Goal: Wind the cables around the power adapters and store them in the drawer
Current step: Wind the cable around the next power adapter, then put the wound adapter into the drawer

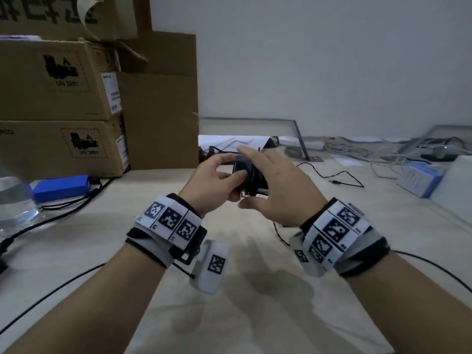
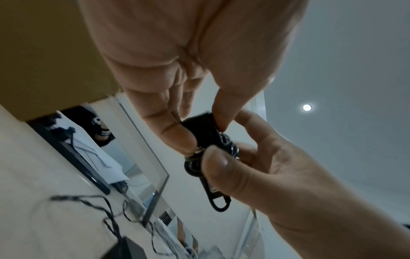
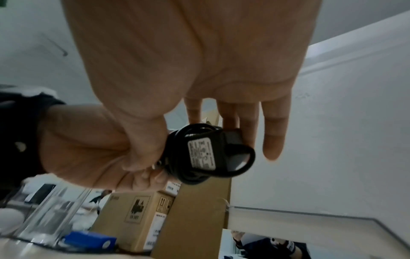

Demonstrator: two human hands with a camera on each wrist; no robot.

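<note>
A small black power adapter (image 1: 246,173) with its thin black cable coiled round it is held above the pale table (image 1: 229,290). My left hand (image 1: 224,172) grips one end of the adapter (image 2: 203,125) between thumb and fingers. My right hand (image 1: 265,186) meets it from the right. The right thumb (image 2: 218,164) presses the coiled cable (image 2: 230,147) against the fingers behind it, while the index finger points straight out. The right wrist view shows the adapter's white label (image 3: 201,154) and a loop of cable (image 3: 246,157). No drawer shows in any view.
Stacked cardboard boxes (image 1: 58,98) stand at the back left. A blue pack (image 1: 61,187) with black leads and a clear bottle (image 1: 12,200) sit on the left. A loose black lead with a plug (image 1: 334,181) lies to the right, before a blue box (image 1: 421,180) and tangled wires.
</note>
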